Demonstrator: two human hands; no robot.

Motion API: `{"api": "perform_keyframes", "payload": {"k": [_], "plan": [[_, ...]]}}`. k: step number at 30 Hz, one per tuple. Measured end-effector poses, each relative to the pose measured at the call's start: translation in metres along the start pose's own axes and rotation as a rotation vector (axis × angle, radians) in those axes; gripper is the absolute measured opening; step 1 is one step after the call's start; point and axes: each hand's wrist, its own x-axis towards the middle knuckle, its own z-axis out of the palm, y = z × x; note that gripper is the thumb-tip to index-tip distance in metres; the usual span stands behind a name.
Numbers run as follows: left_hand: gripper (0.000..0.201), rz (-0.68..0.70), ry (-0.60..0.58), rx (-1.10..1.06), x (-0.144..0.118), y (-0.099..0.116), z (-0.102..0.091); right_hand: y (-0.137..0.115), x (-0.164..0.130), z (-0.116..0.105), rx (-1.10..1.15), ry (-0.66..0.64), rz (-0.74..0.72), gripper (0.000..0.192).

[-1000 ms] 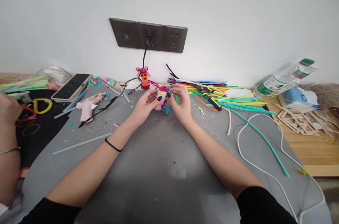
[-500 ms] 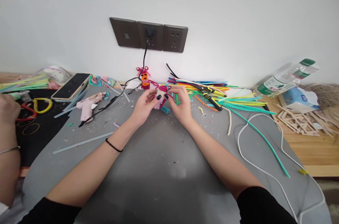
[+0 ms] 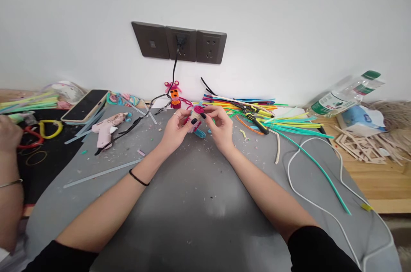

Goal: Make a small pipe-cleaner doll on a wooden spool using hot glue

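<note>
Two hands pinch a small pipe-cleaner figure [image 3: 196,118] above the desk [image 3: 199,195]: left hand [image 3: 175,128] on its side, right hand [image 3: 220,128] opposite. Probably light, soft and easily bent (fuzzy wire), so it is best held gently by the body.

Bright, even light; warped edges

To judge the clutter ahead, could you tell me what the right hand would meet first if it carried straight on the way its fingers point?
The right hand points up-left, so it would first meet the small figure it already grips with the left hand; depth beyond is unclear.
</note>
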Motion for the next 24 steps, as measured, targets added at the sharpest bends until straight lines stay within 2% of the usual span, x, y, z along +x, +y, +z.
{"api": "perform_keyframes", "payload": {"k": [5,8,11,17,24], "plan": [[0.056,0.093,-0.014,0.119,-0.0018,-0.0016,0.0015,0.0065,0.0019,0.0017,0.233,0.06,0.141,0.027],[0.054,0.114,-0.009,0.138,-0.0013,-0.0017,0.0021,0.0088,0.0032,0.0015,0.313,0.068,0.217,0.039],[0.053,0.124,-0.019,0.135,-0.0009,-0.0011,0.002,0.0078,0.0038,0.0006,0.291,0.031,0.225,0.045],[0.052,0.159,-0.001,0.17,-0.0016,-0.0002,-0.0005,0.003,0.0032,-0.0003,0.309,-0.056,0.21,0.041],[0.049,0.206,0.007,0.187,-0.0017,0.0043,-0.0027,0.0047,0.0039,-0.0001,0.315,-0.081,0.214,0.046]]}}
